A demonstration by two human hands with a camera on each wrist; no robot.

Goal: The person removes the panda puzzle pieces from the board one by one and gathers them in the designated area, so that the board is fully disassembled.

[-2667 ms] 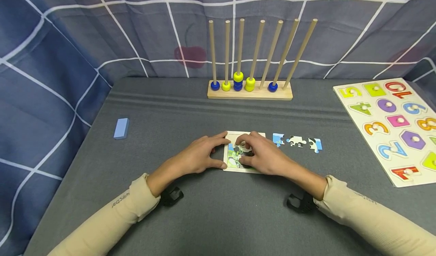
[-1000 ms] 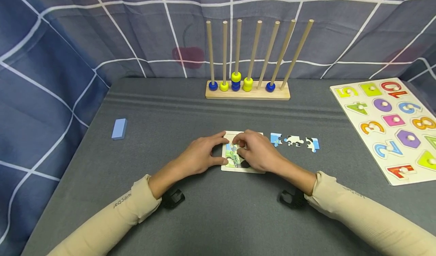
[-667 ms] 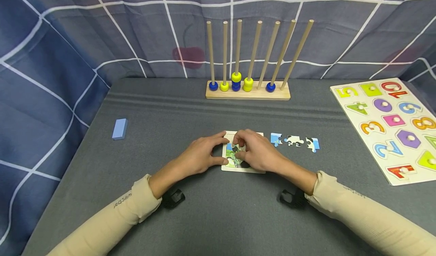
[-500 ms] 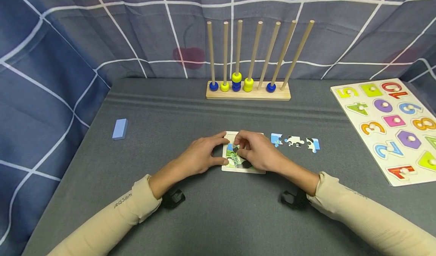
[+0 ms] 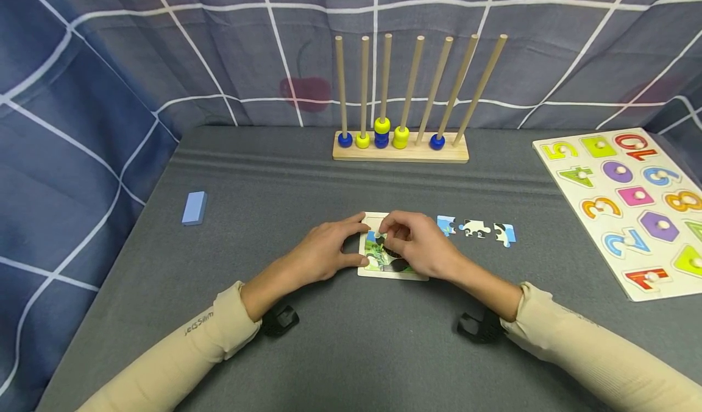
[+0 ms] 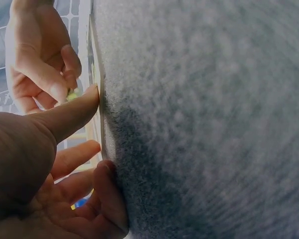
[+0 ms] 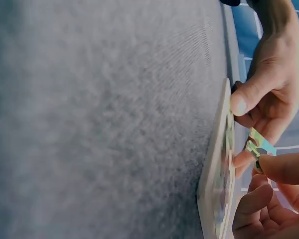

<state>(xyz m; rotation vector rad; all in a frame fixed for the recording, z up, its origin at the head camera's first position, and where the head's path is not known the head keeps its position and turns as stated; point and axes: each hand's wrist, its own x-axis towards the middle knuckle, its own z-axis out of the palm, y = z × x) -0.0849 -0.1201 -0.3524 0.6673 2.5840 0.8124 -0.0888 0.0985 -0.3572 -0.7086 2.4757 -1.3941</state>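
In the head view a small panda jigsaw board (image 5: 393, 275) lies on the grey table, with a pale wooden frame and green and black pieces in its lower part. My left hand (image 5: 323, 250) rests at its left side, thumb touching the lower corner and forefinger the upper part of the frame. Over the board, my right hand (image 5: 419, 241) pinches a jigsaw piece between thumb and forefinger. In the right wrist view this jigsaw piece (image 7: 259, 143) shows green, light blue and black, tilted above the board. The right hand covers much of the board's right half.
Three loose pieces sit right of the board: a blue piece (image 5: 446, 225), a white-and-black piece (image 5: 475, 228) and a blue-edged piece (image 5: 504, 234). A peg abacus (image 5: 401, 152) stands behind, a number puzzle (image 5: 625, 195) at right, a blue block (image 5: 194, 208) at left.
My right thumb and forefinger have drawn closer together over the board, and the right hand has shifted slightly. My left hand keeps its place at the frame; the loose pieces stay put.
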